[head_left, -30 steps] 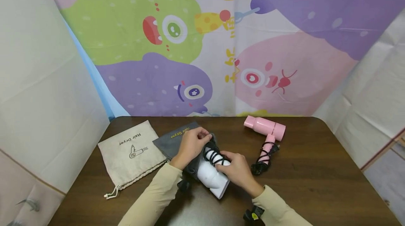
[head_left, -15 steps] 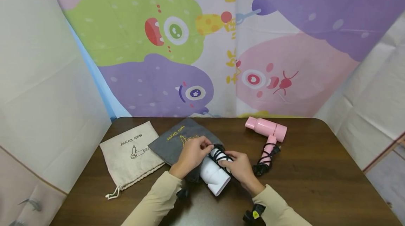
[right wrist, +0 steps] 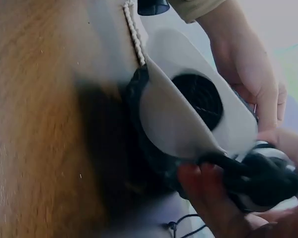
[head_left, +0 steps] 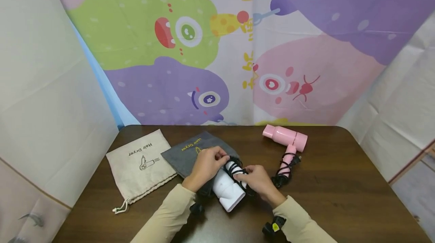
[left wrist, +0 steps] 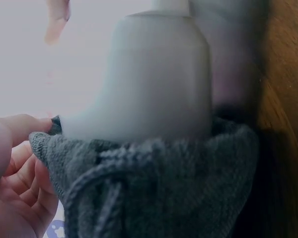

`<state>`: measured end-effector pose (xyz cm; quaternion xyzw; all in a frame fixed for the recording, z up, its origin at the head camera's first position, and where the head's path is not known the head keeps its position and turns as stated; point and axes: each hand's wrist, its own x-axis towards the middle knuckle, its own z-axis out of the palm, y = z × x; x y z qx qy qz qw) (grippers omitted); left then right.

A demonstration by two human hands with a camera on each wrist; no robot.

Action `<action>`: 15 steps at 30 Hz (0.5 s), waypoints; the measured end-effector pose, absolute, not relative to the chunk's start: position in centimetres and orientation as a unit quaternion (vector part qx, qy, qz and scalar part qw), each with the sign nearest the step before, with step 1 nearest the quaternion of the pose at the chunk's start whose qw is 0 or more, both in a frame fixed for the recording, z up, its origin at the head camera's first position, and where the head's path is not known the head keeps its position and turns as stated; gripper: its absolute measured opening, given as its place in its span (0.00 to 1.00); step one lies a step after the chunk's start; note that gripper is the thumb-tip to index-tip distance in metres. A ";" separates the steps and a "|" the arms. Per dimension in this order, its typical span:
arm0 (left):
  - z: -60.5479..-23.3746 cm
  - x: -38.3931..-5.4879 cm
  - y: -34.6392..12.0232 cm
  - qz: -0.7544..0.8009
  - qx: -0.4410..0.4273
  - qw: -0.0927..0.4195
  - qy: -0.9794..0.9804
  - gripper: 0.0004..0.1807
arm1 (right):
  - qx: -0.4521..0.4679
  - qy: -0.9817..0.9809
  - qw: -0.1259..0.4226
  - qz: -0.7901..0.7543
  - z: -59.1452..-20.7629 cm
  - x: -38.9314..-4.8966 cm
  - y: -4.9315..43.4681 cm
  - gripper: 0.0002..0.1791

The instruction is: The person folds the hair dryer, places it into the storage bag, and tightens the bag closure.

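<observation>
white hair dryer (head_left: 227,192): partly inside the pouch mouth, nozzle out toward the near table edge.
right hand (head_left: 259,181): thumb and fingers pinching the white handle, wrapped in black cord (right wrist: 263,181).
left hand (head_left: 208,165): thumb and finger pinching the pouch rim, other fingers curled.
gray drawstring pouch (head_left: 180,156): flat toward its far end, spread round the dryer at its mouth.
pouch mouth: step in hand, judged as bagging; direction of travel, cannot tell.
corded handle: next move likely calls for tucking loops past the rim, held wide against snagging.
cream drawstring pouch (head_left: 134,175): lying flat, left of the gray.
pink hair dryer (head_left: 284,136): lying far right, unbagged, cord-wrapped.
cartoon backdrop (head_left: 234,54): hanging behind the table (head_left: 343,182).
</observation>
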<state>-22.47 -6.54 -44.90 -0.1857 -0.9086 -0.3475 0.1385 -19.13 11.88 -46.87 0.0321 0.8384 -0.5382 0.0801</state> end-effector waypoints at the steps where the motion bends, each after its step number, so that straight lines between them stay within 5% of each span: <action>1: -44.9 -22.5 -6.6 -0.349 -0.186 0.136 -0.908 0.05 | 0.030 0.842 0.086 -0.532 -46.9 -19.1 12.0 0.21; 8: -44.9 -22.4 -6.6 -0.360 -0.181 0.123 -0.907 0.05 | 0.008 0.803 0.140 -0.579 -47.5 -19.1 13.0 0.29; 15: -44.8 -22.5 -6.5 -0.369 -0.164 0.139 -0.904 0.05 | 0.034 0.719 0.157 -0.676 -47.6 -19.0 13.7 0.23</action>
